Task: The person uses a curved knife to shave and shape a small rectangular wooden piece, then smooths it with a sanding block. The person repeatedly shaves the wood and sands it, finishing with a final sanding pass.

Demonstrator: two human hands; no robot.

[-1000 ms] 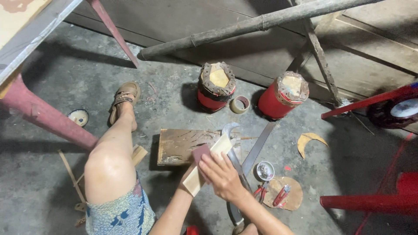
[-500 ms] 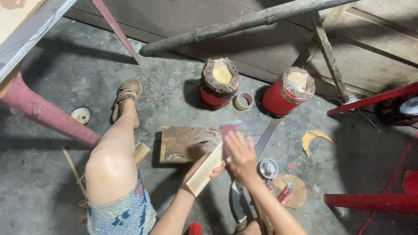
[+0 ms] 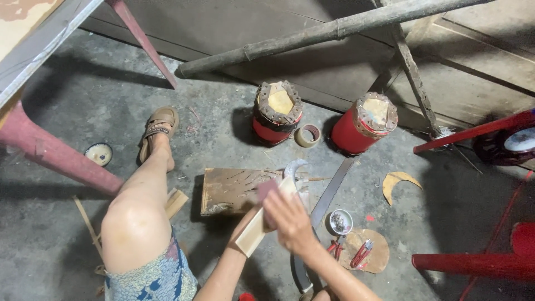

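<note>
Pale wood first: a flat, light-coloured wooden piece with a hooked, blade-like end (image 3: 273, 214) lies slanted across the near edge of a scarred brown wooden chopping board (image 3: 234, 189) on the floor. I log the left hand (image 3: 245, 220) under that piece, forearm rising from the bottom of the frame; its fingers are mostly hidden, but they appear wrapped around the lower part of the wood. I log the right hand (image 3: 290, 220) on top of it, palm down, fingers flat and loosely spread, pressing a small pinkish pad (image 3: 266, 190) against the wood. A bare knee (image 3: 134, 223) is bent up to the left, with a sandalled foot (image 3: 159, 131) planted on the floor. Surface: rough grey concrete floor (image 3: 83, 106), dusty. Around the board: two red cylindrical drums with tan tops (image 3: 277, 111), a roll of tape (image 3: 307, 135) between them, a long dark blade (image 3: 329, 192), a small round tin (image 3: 340, 221), red-handled pliers (image 3: 361, 253) on a brown leather scrap (image 3: 376, 256), and a yellow crescent cut-out (image 3: 398, 183). Red-painted furniture legs (image 3: 56, 156) and a bamboo pole (image 3: 334, 28) border the space.
</note>
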